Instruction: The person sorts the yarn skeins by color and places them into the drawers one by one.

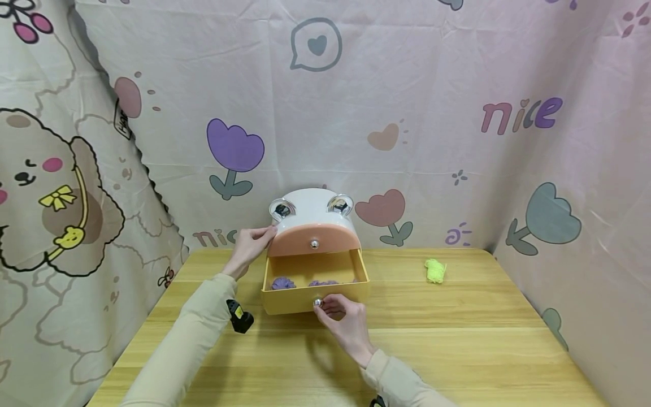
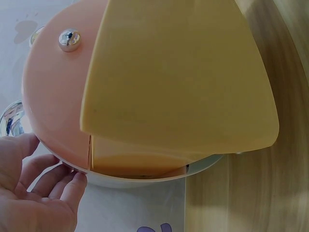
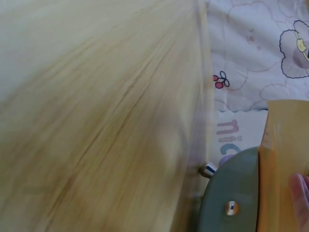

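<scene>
A small frog-like drawer box (image 1: 310, 206) with a white top stands at the table's back. Its pink upper drawer (image 1: 290, 242) is closed, while the yellow drawer (image 1: 285, 305) is pulled out. Purple yarn-like clumps (image 1: 282, 283) lie inside the yellow drawer. My left hand (image 1: 249, 249) holds the box's left edge beside the pink front, its bent fingers (image 2: 72, 191) against the rim. With thumb and fingertips, my right hand (image 1: 346, 325) pinches the yellow drawer's silver knob (image 1: 317, 303). Only a few fingers (image 3: 298, 195) of it show in the right wrist view.
A grey-green lower drawer front (image 3: 231, 193) sits under the yellow drawer, with a silver foot (image 3: 207, 169) near it. To the right, a bright green yarn bundle (image 1: 435, 271) lies on the wooden table (image 1: 488, 350). Printed curtain cloth (image 1: 432, 73) hangs behind and at both sides.
</scene>
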Demonstrator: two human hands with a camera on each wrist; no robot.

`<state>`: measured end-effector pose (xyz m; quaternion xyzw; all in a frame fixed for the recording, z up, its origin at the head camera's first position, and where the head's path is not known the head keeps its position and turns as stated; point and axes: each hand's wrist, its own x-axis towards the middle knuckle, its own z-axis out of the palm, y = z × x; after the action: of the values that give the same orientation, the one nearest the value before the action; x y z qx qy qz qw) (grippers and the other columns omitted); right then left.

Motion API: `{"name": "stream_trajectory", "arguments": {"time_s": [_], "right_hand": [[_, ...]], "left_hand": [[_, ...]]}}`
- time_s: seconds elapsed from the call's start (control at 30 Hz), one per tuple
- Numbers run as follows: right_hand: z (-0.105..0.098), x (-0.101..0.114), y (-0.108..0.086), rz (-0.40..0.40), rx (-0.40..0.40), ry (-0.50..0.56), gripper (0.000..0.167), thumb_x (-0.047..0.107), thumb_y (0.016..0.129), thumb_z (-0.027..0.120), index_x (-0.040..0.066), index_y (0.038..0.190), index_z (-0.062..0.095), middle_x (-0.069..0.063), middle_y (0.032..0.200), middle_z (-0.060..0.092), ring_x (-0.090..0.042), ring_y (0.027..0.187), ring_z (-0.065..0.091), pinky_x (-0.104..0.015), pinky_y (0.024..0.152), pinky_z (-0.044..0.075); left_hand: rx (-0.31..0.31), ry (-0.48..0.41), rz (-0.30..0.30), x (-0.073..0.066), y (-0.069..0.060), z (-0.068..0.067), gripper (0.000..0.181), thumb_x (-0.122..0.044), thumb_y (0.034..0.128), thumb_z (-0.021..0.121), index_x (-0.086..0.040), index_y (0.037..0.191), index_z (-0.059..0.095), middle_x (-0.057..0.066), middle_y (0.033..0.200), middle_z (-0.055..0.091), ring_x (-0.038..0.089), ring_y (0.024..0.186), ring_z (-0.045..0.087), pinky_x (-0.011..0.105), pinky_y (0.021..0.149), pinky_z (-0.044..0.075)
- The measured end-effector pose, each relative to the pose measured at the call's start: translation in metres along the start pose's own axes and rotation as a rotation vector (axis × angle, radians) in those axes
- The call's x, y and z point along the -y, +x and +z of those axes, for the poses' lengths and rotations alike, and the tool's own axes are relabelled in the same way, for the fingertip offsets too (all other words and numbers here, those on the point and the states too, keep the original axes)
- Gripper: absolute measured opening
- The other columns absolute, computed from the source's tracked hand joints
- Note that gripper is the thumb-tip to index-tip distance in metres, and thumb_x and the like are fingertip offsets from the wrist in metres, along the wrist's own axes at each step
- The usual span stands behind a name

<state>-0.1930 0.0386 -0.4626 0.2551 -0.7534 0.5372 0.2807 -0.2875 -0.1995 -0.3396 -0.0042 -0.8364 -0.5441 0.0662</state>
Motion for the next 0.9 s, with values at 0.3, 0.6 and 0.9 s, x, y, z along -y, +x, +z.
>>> {"name": "stream_trajectory", "arguments": {"time_s": [0.3, 0.6, 0.9], "right_hand": [[0.002, -0.003, 0.001, -0.001, -0.009, -0.003, 0.013, 0.003, 0.08, 0.082, 0.005, 0.089, 0.072, -0.006, 0.08, 0.078, -0.01, 0.066, 0.072, -0.02, 0.06, 0.059], [0.003, -0.002, 0.005, 0.007, -0.031, 0.033, 0.013, 0.002, 0.08, 0.082, 0.004, 0.089, 0.073, -0.008, 0.08, 0.078, -0.021, 0.064, 0.073, -0.024, 0.059, 0.06], [0.007, -0.005, 0.011, 0.054, -0.031, 0.0, 0.013, 0.002, 0.078, 0.083, 0.006, 0.086, 0.073, -0.006, 0.078, 0.077, -0.017, 0.064, 0.073, -0.023, 0.059, 0.06]], "left_hand": [[0.004, 0.001, -0.01, 0.002, 0.001, -0.001, 0.047, -0.032, 0.1014, 0.059, 0.0, 0.137, 0.059, 0.02, 0.143, 0.055, 0.035, 0.142, 0.047, 0.047, 0.119, 0.039], [0.013, -0.001, -0.006, 0.003, 0.001, -0.001, 0.047, -0.032, 0.1016, 0.059, 0.0, 0.137, 0.058, 0.021, 0.144, 0.056, 0.035, 0.141, 0.048, 0.048, 0.117, 0.041], [0.007, -0.002, -0.008, 0.001, 0.0, -0.001, 0.047, -0.031, 0.1013, 0.06, 0.0, 0.137, 0.059, 0.02, 0.143, 0.056, 0.035, 0.142, 0.048, 0.047, 0.118, 0.04]]}}
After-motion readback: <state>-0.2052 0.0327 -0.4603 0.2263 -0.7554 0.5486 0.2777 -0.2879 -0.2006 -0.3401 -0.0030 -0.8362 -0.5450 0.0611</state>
